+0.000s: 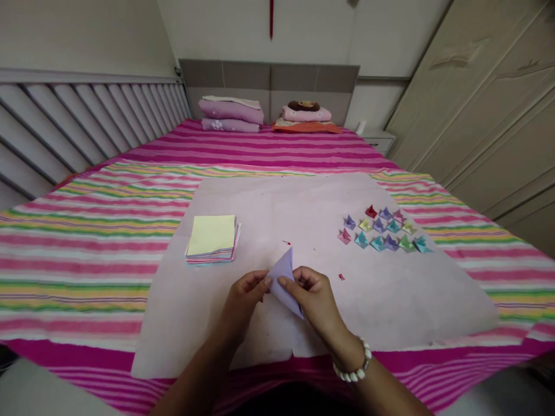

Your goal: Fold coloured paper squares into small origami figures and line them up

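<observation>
Both my hands pinch a folded lavender paper (284, 277) just above a large pale pink sheet (390, 300) spread on the bed. My left hand (245, 297) grips the paper's left edge with its fingers closed. My right hand (314, 297), with a white bead bracelet on its wrist, holds the right side between thumb and fingers. The paper's point sticks upward. A stack of coloured square papers (212, 238) with a yellow sheet on top lies to the left. Several small folded paper shapes (384, 230) in mixed colours sit in rows to the right.
The bed has a pink, green and yellow striped cover (87, 231). Folded blankets and pillows (232, 114) lie against the headboard. A slatted rail (65, 121) runs along the left. Wardrobe doors (489, 115) stand on the right. Tiny red scraps (341, 277) lie on the sheet.
</observation>
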A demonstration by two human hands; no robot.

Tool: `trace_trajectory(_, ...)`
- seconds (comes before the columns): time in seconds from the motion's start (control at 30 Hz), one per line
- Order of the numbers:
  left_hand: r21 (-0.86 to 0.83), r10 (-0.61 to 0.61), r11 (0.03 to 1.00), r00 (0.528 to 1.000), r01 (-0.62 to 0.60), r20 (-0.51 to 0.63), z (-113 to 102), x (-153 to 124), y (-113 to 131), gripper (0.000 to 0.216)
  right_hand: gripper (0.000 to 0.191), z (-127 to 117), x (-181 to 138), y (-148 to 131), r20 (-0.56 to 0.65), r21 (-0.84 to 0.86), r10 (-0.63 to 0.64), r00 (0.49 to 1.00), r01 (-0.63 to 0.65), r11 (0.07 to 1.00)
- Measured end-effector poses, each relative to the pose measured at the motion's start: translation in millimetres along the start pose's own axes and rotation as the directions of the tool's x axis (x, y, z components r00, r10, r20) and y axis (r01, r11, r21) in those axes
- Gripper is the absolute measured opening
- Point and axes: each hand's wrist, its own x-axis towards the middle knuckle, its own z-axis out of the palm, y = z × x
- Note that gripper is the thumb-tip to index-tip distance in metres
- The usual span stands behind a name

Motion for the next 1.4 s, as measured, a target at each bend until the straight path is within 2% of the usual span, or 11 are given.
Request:
trace_trajectory(0.07, 0.088, 0.030, 0.996, 1.000, -0.030, 0.003, -2.7, 0.5, -0.5, 0.028, 0.038, 0.1, -0.5, -1.6, -0.005, -0.018, -0.010, 1.000, 0.010, 1.000)
trace_trajectory(0.13, 0.103, 0.028, 0.994, 0.999, -0.030, 0.022, -3.7, 0.2, -0.3, 0.029, 0.038, -0.3, -1.1, -4.0, 0.032, -0.017, -0.021, 0.999, 0.021, 1.000)
trace_trajectory(0.23, 0.003, -0.040, 0.999, 0.995, 0.040, 0.089, -1.8, -1.2, 0.3, 0.034, 0.041, -1.4, -1.5, -8.3, 0.114, 0.057, -0.021, 0.993, 0.014, 0.998)
trace_trajectory(0.33, -0.071, -0.088, 0.993, 0.985, 0.099, 0.149, 1.3, -2.7, 0.0, 0.040, 0.043, -3.1, -0.2, -11.2, 0.156, 0.157, 0.034, 0.987, -0.059, 0.986)
trace_trajectory(0.57, -0.087, -0.108, 0.988, 0.978, 0.125, 0.181, 1.9, -2.9, -4.5, 0.042, 0.039, -5.8, 2.3, -13.2, 0.137, 0.177, 0.071, 0.988, -0.095, 0.980)
trace_trajectory(0.93, -0.119, -0.117, 0.983, 0.978, 0.138, 0.170, 4.4, -4.2, -5.1, 0.043, 0.031, -5.5, -1.5, -9.9, 0.149, 0.199, 0.098, 0.984, -0.126, 0.972)
trace_trajectory(1.4, -0.076, -0.099, 0.990, 0.974, 0.117, 0.203, 0.3, -5.6, -12.4, 0.039, 0.034, -8.1, 0.5, -17.6, 0.141, 0.198, 0.107, 0.984, -0.134, 0.971)
